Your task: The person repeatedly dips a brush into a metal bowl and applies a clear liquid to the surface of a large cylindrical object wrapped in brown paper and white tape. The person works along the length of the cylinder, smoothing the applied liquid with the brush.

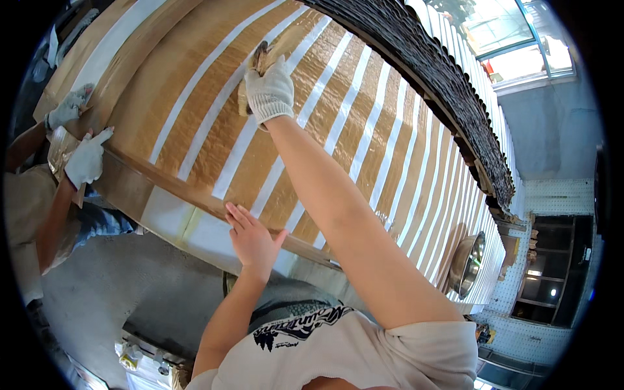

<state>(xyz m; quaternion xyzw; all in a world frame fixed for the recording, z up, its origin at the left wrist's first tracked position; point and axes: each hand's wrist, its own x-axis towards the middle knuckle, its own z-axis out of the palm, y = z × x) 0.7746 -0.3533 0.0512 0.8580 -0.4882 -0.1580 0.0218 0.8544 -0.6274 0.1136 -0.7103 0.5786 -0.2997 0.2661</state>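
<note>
A long table [166, 168] carries glossy, wet-looking brown sheets [328, 101] with white stripes running across them. Reaching far over it, my right hand [270, 90], in a white knit glove, grips a long tan pad or brush [244, 101] with dark marks near its top. The pad rests on the striped surface; the glove hides much of it, so its exact kind cannot be made out. My bare left hand [250, 242] lies on the table's near edge, fingers stretched out and holding nothing.
At the left, a co-worker's gloved hands [86, 158] are at the table's end, by a crumpled brown sheet [62, 148]. A shiny metal bowl [467, 265] sits at the right end. Dark, ridged material [416, 68] lines the far edge, below a window [520, 49].
</note>
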